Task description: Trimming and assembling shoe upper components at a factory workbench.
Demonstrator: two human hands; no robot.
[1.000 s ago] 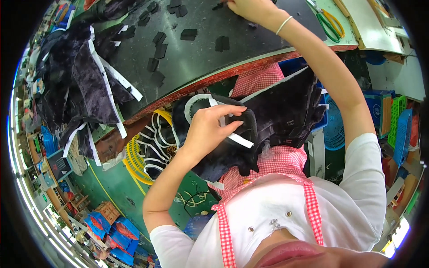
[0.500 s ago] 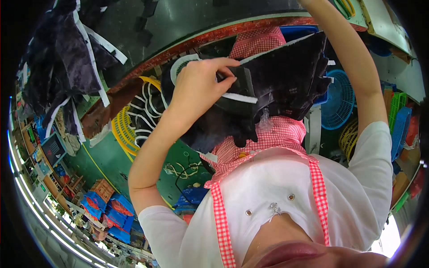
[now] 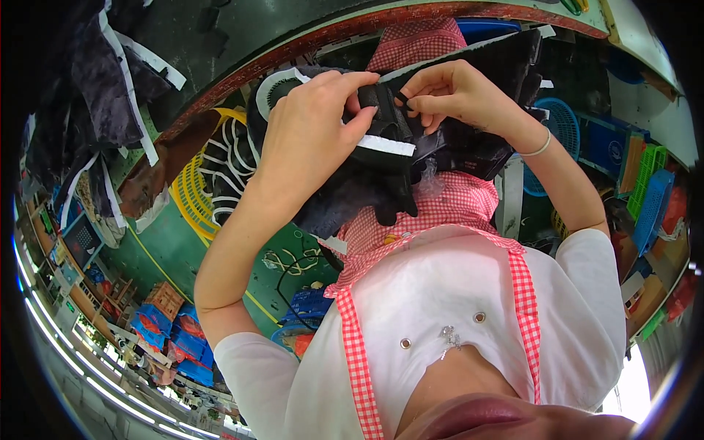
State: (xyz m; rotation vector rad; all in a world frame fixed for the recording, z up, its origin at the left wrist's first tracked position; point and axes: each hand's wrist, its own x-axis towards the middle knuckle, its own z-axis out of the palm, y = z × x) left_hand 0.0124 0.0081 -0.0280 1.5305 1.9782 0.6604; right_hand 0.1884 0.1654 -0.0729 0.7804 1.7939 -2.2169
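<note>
Black plush-like fabric pieces (image 3: 345, 196) lie across my lap, over a red-and-white checked apron (image 3: 469, 192). My left hand (image 3: 304, 121) is closed on the upper part of the fabric, thumb and forefinger gripping its edge. Just below that thumb runs a short white strip (image 3: 389, 145) along a dark edge. Close by on the right, my right hand (image 3: 469, 95) pinches a small black strip (image 3: 401, 97) between thumb and fingers, over the same fabric. A crumpled clear plastic bit (image 3: 430, 180) hangs near the fabric's lower edge.
Beyond the lap is a dark table with a red edge (image 3: 308, 45). More black fabric with white strips (image 3: 110, 88) hangs over it at left. A yellow basket (image 3: 189, 192) stands on the green floor at left, a blue basket (image 3: 561, 132) at right.
My right hand has come in from the far upper right to the fabric and now pinches a small black strip. My left hand stays on the fabric, shifted slightly.
</note>
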